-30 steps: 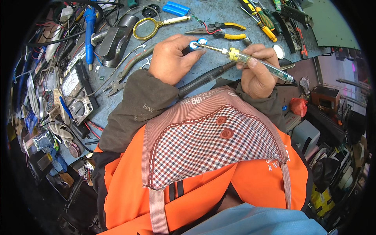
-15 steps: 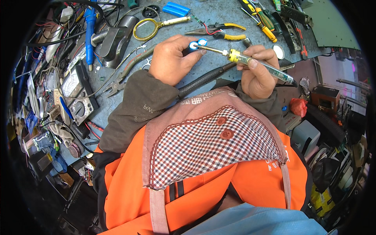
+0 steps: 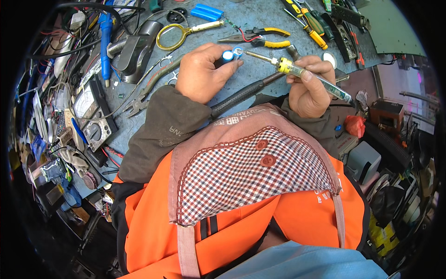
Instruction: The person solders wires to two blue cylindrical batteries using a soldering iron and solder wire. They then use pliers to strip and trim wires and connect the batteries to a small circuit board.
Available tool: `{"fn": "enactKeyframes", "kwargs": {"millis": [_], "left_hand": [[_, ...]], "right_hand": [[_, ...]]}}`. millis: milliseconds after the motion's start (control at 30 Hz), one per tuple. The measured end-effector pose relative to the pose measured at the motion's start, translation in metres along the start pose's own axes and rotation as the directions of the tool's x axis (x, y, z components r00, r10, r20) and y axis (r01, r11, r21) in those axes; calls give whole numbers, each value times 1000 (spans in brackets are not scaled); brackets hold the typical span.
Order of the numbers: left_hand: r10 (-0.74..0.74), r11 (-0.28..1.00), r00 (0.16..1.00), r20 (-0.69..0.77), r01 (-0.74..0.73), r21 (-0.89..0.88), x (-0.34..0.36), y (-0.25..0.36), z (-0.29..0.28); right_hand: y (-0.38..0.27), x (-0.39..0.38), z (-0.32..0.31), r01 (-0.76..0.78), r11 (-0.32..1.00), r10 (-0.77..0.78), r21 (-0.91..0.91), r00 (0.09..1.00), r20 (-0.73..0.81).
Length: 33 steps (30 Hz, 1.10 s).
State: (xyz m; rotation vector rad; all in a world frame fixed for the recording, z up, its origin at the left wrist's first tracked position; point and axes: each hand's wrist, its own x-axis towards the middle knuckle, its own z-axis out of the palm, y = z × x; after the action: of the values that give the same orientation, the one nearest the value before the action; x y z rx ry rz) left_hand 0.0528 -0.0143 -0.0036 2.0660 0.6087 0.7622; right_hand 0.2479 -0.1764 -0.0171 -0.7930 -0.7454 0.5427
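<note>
My left hand (image 3: 200,72) is closed around two blue cylindrical battery cells (image 3: 227,56), held side by side with their round silvery ends showing. Between the fingers of my right hand (image 3: 312,90) sits a soldering iron (image 3: 304,73) with a clear handle and a yellow collar. Its metal tip points left and meets the end of the farther right cell, as near as I can tell. Just beyond the cells lie pliers (image 3: 274,43) with yellow and black grips. A hammer (image 3: 246,95) with a dark handle rests under my hands.
Farther back are a magnifying glass (image 3: 173,37), more blue cells (image 3: 207,12) and screwdrivers (image 3: 313,35). On the left lie large pliers (image 3: 139,102), an analog multimeter (image 3: 95,114), a blue tool (image 3: 106,46) and tangled cables. A small round tin (image 3: 330,59) stands beside my right hand.
The soldering iron's tip has shifted from the nearer left cell to the farther right one. My right hand moved slightly right with it; my left hand still holds the cells.
</note>
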Motion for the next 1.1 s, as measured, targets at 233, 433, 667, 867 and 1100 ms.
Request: {"fn": "enactKeyframes", "kwargs": {"millis": [233, 433, 667, 867, 1100], "left_hand": [[25, 1000, 1000, -10, -25, 1, 0, -4, 2], [42, 999, 999, -15, -41, 35, 1, -3, 1], [45, 999, 999, -17, -44, 15, 0, -5, 2], [9, 1000, 1000, -9, -9, -2, 0, -4, 2], [14, 1000, 1000, -13, -14, -7, 0, -3, 2]], "right_hand": [[4, -1, -4, -21, 1000, 21, 13, 1000, -6], [6, -2, -6, -34, 999, 34, 34, 999, -4], [8, -2, -8, -41, 998, 41, 47, 999, -9], [7, -3, -7, -44, 998, 44, 47, 999, -9], [7, -3, -6, -43, 998, 44, 55, 999, -24]]}}
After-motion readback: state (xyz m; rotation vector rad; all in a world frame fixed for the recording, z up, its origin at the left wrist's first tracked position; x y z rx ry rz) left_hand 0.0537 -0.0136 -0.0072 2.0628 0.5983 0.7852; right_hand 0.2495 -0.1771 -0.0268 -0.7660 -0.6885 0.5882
